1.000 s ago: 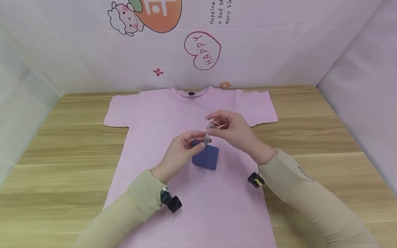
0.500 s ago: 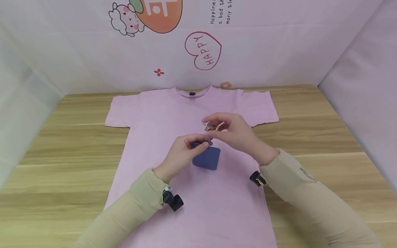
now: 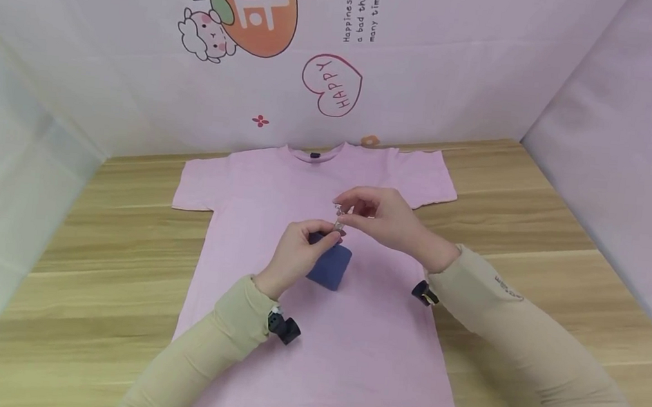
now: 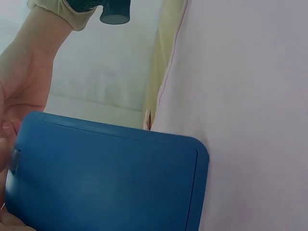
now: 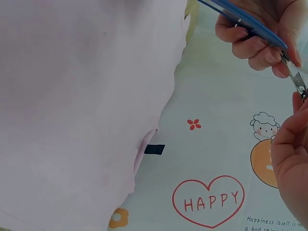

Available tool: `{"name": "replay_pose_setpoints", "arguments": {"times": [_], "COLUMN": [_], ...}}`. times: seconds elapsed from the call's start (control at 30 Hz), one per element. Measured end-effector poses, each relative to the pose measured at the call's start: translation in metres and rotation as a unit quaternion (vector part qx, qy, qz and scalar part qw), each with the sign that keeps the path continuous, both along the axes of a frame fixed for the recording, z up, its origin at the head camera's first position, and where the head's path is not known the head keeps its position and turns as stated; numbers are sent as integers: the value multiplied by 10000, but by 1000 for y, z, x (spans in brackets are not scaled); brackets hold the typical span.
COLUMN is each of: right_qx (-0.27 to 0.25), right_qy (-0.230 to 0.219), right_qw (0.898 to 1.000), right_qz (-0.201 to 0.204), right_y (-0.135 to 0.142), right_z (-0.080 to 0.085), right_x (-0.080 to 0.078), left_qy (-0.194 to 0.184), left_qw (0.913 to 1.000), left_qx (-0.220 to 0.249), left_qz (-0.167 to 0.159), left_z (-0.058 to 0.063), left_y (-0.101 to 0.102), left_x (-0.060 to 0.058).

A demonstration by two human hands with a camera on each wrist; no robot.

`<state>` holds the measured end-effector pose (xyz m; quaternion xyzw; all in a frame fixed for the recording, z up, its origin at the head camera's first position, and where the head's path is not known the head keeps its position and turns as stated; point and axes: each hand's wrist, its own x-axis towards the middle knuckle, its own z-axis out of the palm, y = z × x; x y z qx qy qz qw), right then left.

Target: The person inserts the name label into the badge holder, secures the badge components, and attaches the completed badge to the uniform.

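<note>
A blue card-shaped badge holder (image 3: 329, 268) hangs at a tilt over the pink T-shirt (image 3: 313, 351). My left hand (image 3: 295, 249) pinches it at its top edge, by the short strap; the left wrist view shows the broad face of the badge holder (image 4: 106, 173). From that edge a small metal badge clip (image 5: 299, 84) extends towards my right hand (image 3: 388, 219). Thumb and fingertips of the right hand pinch this clip, partly hiding it. In the right wrist view the badge holder appears nearly edge-on.
The T-shirt lies flat, neck away from me, on a wooden table (image 3: 104, 274). A white printed cloth (image 3: 431, 64) stands behind the table, with pale sheets at both sides. Small black cameras (image 3: 286, 329) sit on the wrists.
The badge holder has swung so its lower edge slants. The clip, with its pin sticking out earlier, has turned and sits more hidden in the right fingers. Both hands have shifted slightly.
</note>
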<state>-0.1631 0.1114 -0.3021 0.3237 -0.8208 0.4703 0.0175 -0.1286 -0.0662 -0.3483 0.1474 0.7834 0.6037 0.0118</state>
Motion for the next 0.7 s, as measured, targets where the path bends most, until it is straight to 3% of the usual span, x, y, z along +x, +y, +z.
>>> {"name": "replay_pose_setpoints", "arguments": {"times": [0.3,0.7], "right_qx": [-74,15], "right_qy": [13,148], "right_qw": [10000,9999], "right_qz": [-19,65], "right_y": [0,0], "right_z": [-4,-7], "right_x": [-1,1], "left_qy": [617,428], "left_qw": [9965,9963], "left_qx": [-442,-564], "left_qz": [360,493], "left_z": [3,5], "left_y": [3,4], "left_x": [3,4]}}
